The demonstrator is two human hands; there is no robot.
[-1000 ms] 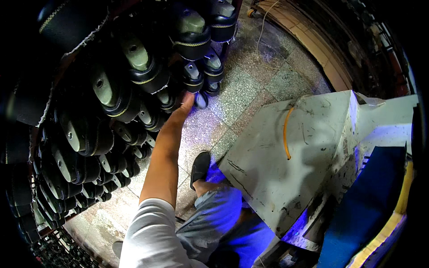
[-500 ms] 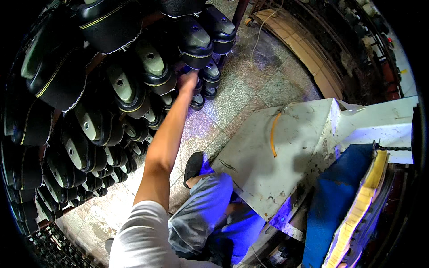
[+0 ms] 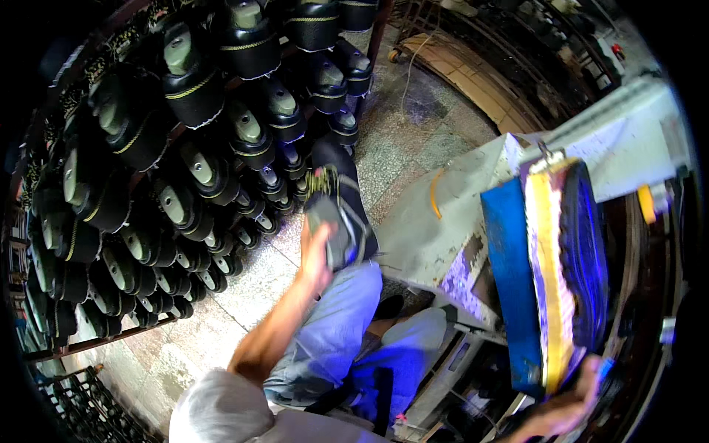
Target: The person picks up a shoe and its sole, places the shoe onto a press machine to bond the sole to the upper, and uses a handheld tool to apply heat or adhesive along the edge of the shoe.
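My left hand grips a black lasted shoe by the grey last at its heel end. The shoe has dark cord and yellowish threads at its opening, and it is held above my left knee, toe pointing away from me. At the lower right, my right hand is partly blurred, with its fingers stretched out and nothing visible in them. It is just by the lower end of a blue block with a worn yellow-and-white band and a dark ridged side.
On the left, a rack carries rows of black shoe uppers on grey lasts. A grey metal cabinet with an orange strip stands ahead of my knees. Cardboard lies beyond the tiled floor.
My left hand has drawn back from the rack toward my knee and now holds a lasted shoe. My right hand has come into view at the lower right. The view has shifted.
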